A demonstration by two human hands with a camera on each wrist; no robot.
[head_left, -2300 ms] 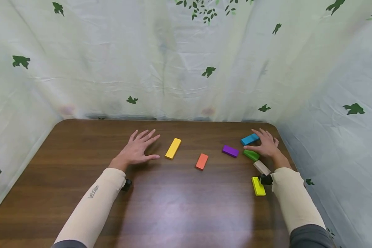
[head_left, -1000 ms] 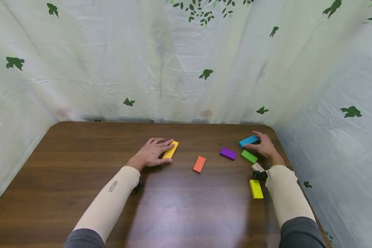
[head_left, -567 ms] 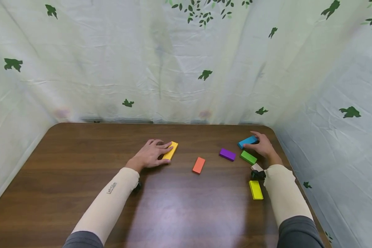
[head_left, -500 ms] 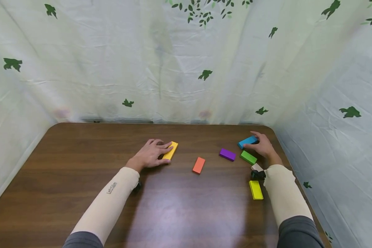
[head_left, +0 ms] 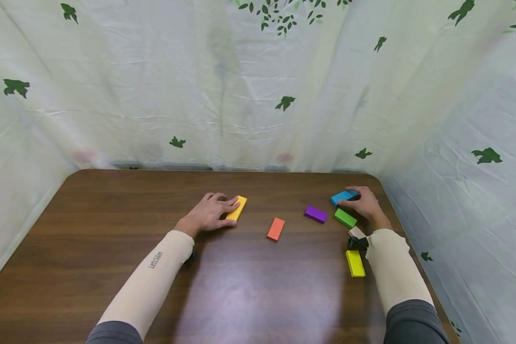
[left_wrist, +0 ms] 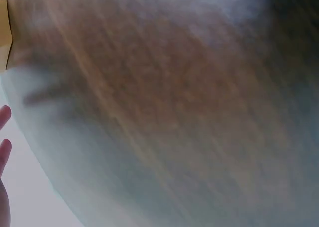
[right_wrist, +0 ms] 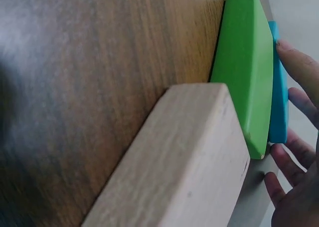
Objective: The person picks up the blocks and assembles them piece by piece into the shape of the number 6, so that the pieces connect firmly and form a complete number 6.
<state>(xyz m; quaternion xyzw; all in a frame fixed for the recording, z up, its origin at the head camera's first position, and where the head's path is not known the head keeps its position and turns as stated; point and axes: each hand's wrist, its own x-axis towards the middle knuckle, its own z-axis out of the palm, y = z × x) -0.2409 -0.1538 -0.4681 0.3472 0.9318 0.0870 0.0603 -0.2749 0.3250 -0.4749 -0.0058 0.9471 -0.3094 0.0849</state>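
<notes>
My left hand (head_left: 210, 212) holds a golden-yellow wooden block (head_left: 240, 206) lying on the table, its fingers over the block's top and left side and the thumb by the near end. In the left wrist view, only the edge of that golden-yellow block (left_wrist: 5, 35) and some fingertips show. On the far right, my right hand (head_left: 365, 205) grips a blue block (head_left: 342, 197) between thumb and fingers. The right wrist view shows fingers (right_wrist: 301, 70) against the blue block (right_wrist: 279, 95), behind a green block (right_wrist: 241, 62) and a pale wooden block (right_wrist: 174, 152).
On the brown table (head_left: 124, 215), an orange block (head_left: 276, 229) and a purple block (head_left: 316, 214) lie between the hands. A bright yellow block (head_left: 355, 263) is beside the right wrist. A white curtain (head_left: 155, 95) with green leaf prints hangs behind the table.
My left hand has moved right from spread fingers onto the golden-yellow block. The right hand has shifted slightly and its fingers have closed about the blue block. No block has clearly moved.
</notes>
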